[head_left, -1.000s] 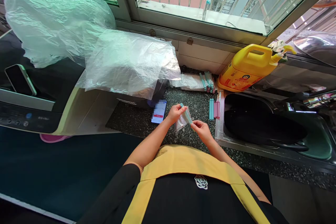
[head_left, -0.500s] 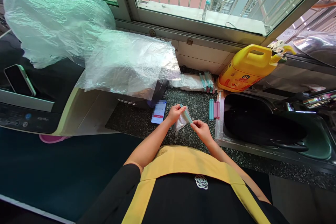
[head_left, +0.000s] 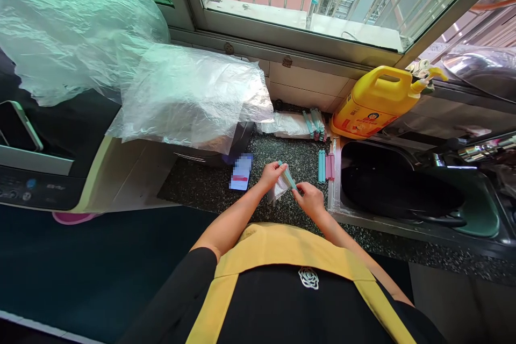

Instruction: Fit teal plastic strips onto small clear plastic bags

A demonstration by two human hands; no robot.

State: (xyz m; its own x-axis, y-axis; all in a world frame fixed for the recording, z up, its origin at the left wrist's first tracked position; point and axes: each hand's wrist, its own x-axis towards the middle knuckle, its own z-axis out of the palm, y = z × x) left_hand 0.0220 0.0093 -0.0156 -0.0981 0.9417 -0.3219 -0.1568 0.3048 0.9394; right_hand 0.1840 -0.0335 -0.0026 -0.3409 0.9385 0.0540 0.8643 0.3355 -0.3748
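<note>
Between my two hands is a teal bag sealing clip (head_left: 288, 177), slanted down to the right, with a small clear plastic bag (head_left: 278, 191) hanging from it. My left hand (head_left: 272, 174) pinches the clip's upper end between thumb and fingers. At the lower end, my right hand (head_left: 309, 196) has its fingertips closed on the same clip. Just right of my hands, teal clips (head_left: 321, 166) and pink clips (head_left: 330, 166) lie side by side on the speckled dark counter (head_left: 274, 148). Behind them lie flat clear bags (head_left: 288, 124) with teal and pink clips at one end.
A phone (head_left: 241, 172) with a lit screen lies left of my hands. Plastic sheeting (head_left: 181, 97) covers things at the back left. A yellow pump jug (head_left: 374, 102) stands by the sink (head_left: 479, 220), which holds a black pan (head_left: 395, 188). Another phone (head_left: 21, 126) rests on the washing machine.
The view has shifted slightly, so the surroundings sit a little further left. Both hands stay on the clip, and my right hand has turned slightly.
</note>
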